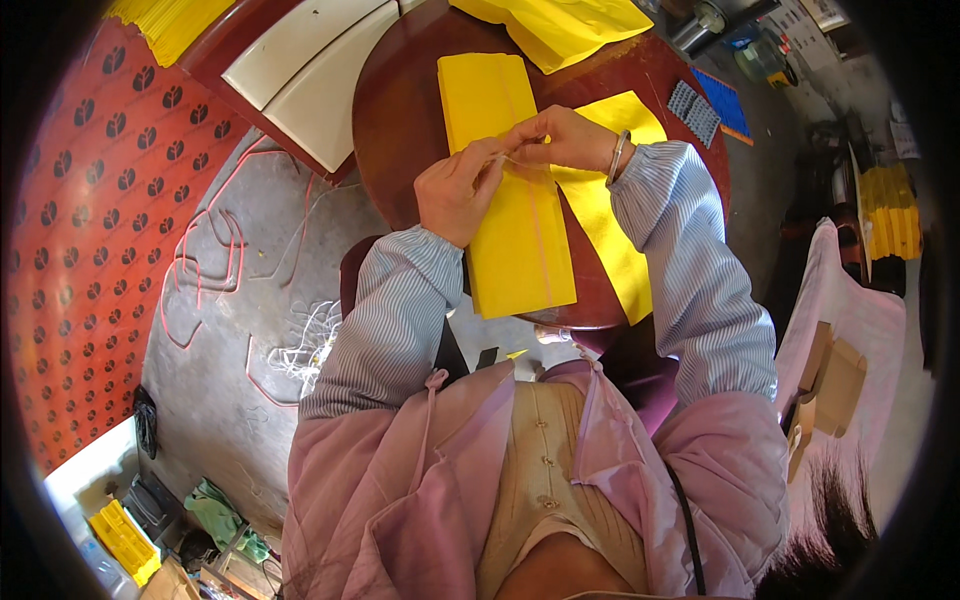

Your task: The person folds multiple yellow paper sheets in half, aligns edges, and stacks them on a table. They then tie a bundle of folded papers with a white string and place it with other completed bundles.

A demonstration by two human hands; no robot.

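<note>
A long yellow folded bundle [525,245], of paper or thin cloth, lies on the round dark-red table in front of me. A pinkish line runs down its length. Over its middle, my left hand [460,190] is closed in a pinch at the bundle's left edge. Close beside it, fingertips almost meeting, my right hand [565,140] pinches from the right, with a bracelet at the wrist. A thin pale string [520,163] shows between the fingers; its ends are hidden. Another yellow sheet [610,235] lies partly under my right wrist, reaching the near edge.
More yellow material [565,30] lies at the far side of the round table [395,110]. A grey textured pad [693,112] sits at its right edge. White cord [305,345] lies tangled on the floor at left; an open cardboard box [835,385] rests on pink cloth at right.
</note>
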